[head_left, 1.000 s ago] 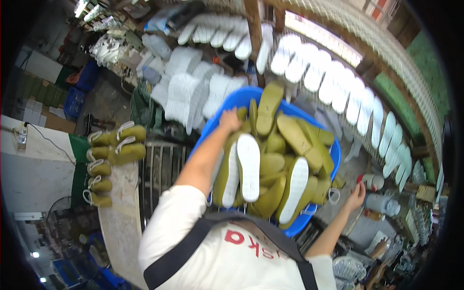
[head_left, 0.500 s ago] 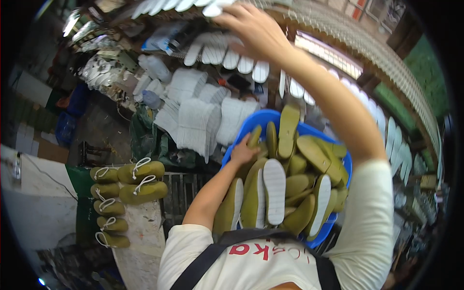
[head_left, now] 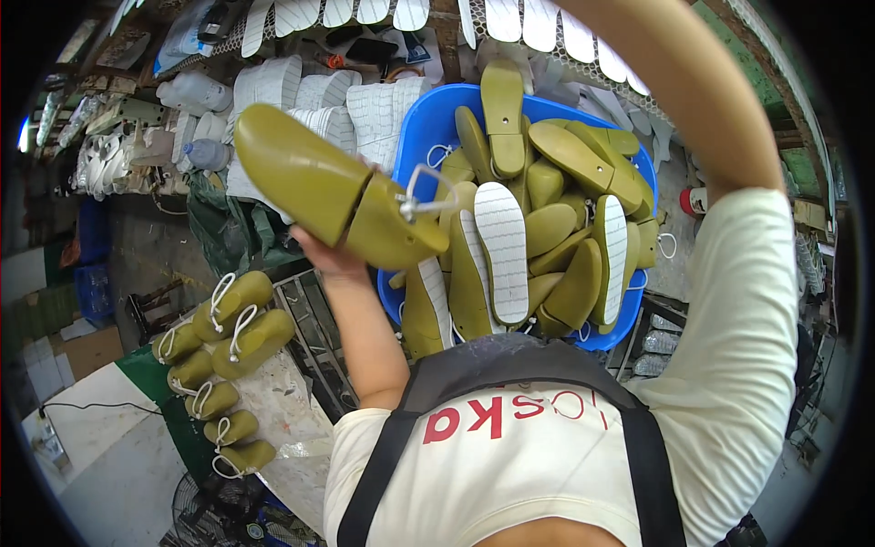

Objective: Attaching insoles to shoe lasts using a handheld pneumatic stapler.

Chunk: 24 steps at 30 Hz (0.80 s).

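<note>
My left hand (head_left: 330,259) grips an olive-green shoe last (head_left: 305,178) from beneath, holding it up to the left of a blue tub (head_left: 421,132). A white string loop (head_left: 421,187) hangs at the heel end of this last. Most of my left fingers are hidden behind it. My right forearm (head_left: 693,73) reaches up past the top edge, so the right hand is out of sight. More olive lasts (head_left: 565,155) fill the tub. Some of them carry a white lined insole (head_left: 501,246) on the sole.
Several lasts with string loops (head_left: 255,342) lie on a table at the left. Stacks of white insoles (head_left: 333,128) sit behind the held last. Loose white insoles (head_left: 538,25) line a mesh rack along the top. A fan (head_left: 219,510) stands at lower left.
My left hand has lifted a shoe last out of the tub, up and to the left. My right hand, earlier seen at the rack's white insoles, has left the view. The whole view has shifted.
</note>
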Each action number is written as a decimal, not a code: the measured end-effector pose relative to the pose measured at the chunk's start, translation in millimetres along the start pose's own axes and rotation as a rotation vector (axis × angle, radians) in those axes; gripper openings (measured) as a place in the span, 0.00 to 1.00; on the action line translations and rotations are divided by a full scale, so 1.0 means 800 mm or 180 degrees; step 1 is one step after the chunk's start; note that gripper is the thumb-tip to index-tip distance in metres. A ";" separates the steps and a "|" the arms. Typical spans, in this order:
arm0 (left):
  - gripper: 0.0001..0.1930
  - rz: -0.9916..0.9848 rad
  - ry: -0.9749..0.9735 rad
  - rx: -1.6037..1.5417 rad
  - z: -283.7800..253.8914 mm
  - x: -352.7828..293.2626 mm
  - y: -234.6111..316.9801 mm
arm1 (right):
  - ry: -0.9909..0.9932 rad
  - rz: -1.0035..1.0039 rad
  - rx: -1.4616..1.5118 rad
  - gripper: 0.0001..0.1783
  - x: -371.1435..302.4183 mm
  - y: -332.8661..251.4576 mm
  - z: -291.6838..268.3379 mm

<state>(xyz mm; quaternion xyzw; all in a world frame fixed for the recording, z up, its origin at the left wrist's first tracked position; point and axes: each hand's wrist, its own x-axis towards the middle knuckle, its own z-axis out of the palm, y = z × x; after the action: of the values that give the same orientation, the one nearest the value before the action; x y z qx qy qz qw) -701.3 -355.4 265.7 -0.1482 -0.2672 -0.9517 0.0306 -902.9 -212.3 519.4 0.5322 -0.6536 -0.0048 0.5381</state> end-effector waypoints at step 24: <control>0.45 -0.2392 -0.0132 0.1448 0.203 -0.167 -0.169 | 0.1186 0.5708 0.5641 0.37 -0.312 -0.236 -0.349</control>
<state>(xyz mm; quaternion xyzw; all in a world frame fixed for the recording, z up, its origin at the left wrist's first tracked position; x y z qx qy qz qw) -549.4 -158.2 290.4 -0.0492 -0.5059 -0.8105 -0.2911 -611.0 39.5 353.3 0.0742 -0.4771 0.8698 -0.1021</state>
